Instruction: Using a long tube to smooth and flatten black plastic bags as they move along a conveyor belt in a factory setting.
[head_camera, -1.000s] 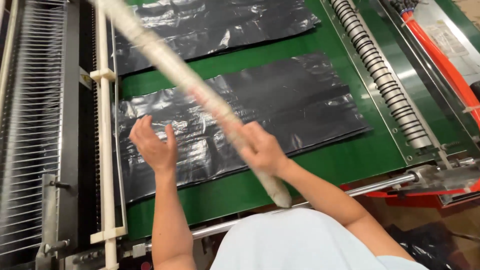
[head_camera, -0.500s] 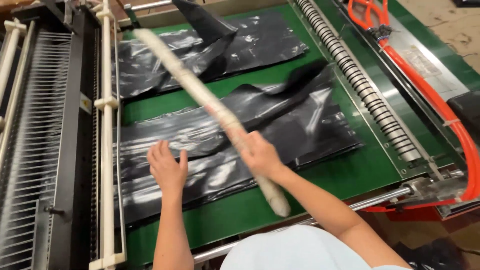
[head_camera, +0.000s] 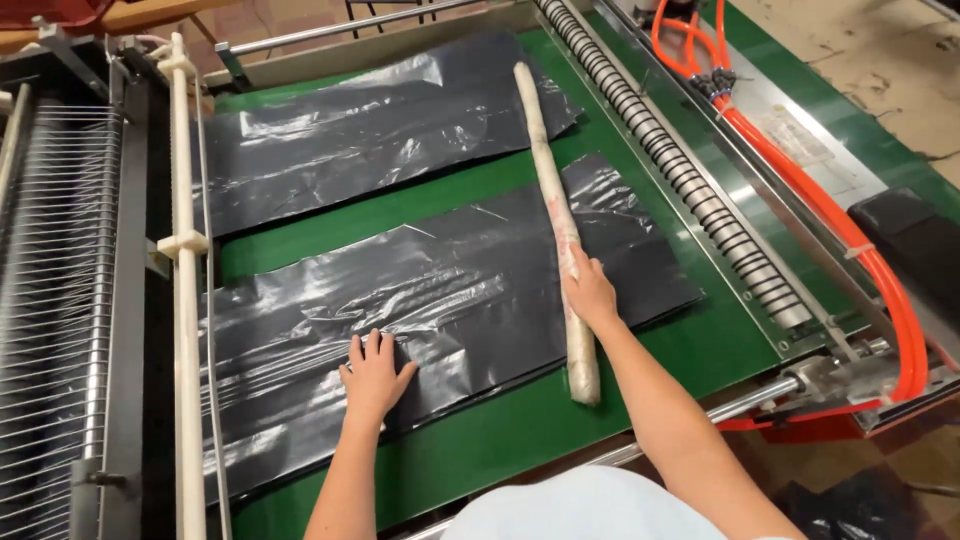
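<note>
Your right hand (head_camera: 588, 290) is reached well forward, arm stretched out, with the grip curled down over the long pale stick (head_camera: 556, 222), so it's got hold of it low along its length. The stick lies flat, running away from that grip across the near black plastic sheet (head_camera: 440, 320) and up onto the far black sheet (head_camera: 370, 140), with a short end poking back past your grip onto the green bench (head_camera: 500, 440). Your left hand (head_camera: 374, 372) is flat, palm down, fingers spread open, pressing on the near sheet and holding nothing. Off to the outside of your right grip there's a ribbed roller (head_camera: 680, 170) and orange hoses (head_camera: 850, 250); outside your left one a white rail (head_camera: 185, 300). Nothing sits between your two hands but sheet
</note>
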